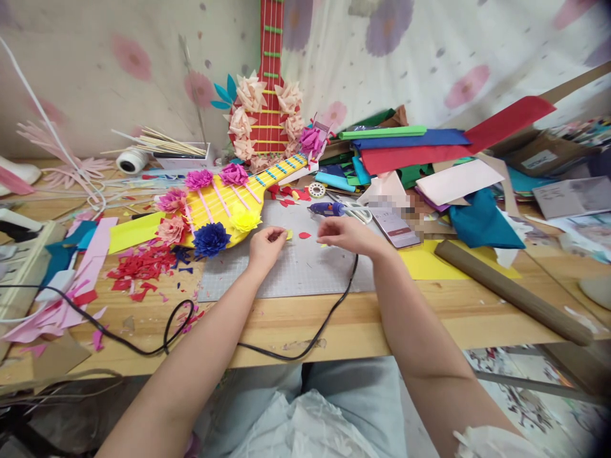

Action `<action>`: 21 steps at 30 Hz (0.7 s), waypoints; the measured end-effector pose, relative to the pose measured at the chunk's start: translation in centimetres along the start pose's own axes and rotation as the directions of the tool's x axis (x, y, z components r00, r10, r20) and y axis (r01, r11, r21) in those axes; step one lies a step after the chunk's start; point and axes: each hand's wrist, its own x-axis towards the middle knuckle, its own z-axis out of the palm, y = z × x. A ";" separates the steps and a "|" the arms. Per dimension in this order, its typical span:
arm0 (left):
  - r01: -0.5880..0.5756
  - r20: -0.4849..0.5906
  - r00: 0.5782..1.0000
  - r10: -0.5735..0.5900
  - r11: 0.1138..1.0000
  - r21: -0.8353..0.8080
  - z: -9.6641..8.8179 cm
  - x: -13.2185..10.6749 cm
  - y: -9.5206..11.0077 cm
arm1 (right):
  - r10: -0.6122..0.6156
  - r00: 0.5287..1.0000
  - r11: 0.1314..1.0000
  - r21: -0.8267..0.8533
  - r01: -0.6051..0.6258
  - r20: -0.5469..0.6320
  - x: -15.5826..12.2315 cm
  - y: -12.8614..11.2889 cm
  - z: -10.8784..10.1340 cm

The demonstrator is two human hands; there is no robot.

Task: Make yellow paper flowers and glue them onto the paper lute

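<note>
My left hand is closed in a pinch over the grey cutting mat, a small yellow paper piece between thumb and forefinger. Facing it, my right hand has its fingers bent together. Another yellow scrap shows just under those fingertips; whether they grip it I cannot tell. Between the hands a red paper petal lies on the mat. Behind my right hand rests a blue hot glue gun. A yellow paper-flowered guitar lies left of my left hand.
A red toy guitar stands at the back. Red paper scraps litter the left side. A phone, stacked coloured paper and a brown tube lie right. A black cable loops along the front.
</note>
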 end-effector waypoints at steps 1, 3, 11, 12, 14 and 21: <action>0.014 -0.008 1.000 -0.014 1.000 -0.026 0.0 0.1 0.0 | 0.099 0.992 0.995 0.005 -0.100 0.082 -0.7 0.4 -1.1; 0.037 -0.020 0.999 -0.038 0.997 -0.068 0.1 0.2 0.0 | 0.241 0.967 0.969 -0.074 -0.235 0.087 -1.7 1.6 -2.9; 0.056 -0.058 0.996 -0.061 0.995 -0.083 0.1 0.3 0.0 | 0.179 0.911 0.956 -0.155 -0.251 -0.372 1.5 4.5 0.5; 0.062 -0.062 0.996 -0.067 0.994 -0.087 0.1 0.3 -0.1 | 0.215 0.886 0.946 -0.137 -0.294 -0.412 2.1 4.4 1.2; 0.072 -0.072 0.994 -0.078 0.994 -0.088 0.0 0.3 -0.1 | 0.309 0.827 0.922 -0.065 -0.381 -0.470 2.7 4.2 2.2; 0.067 -0.104 0.992 -0.077 0.994 -0.090 -0.1 0.4 0.1 | 0.241 0.930 0.939 0.308 -0.152 -0.278 0.6 2.5 0.9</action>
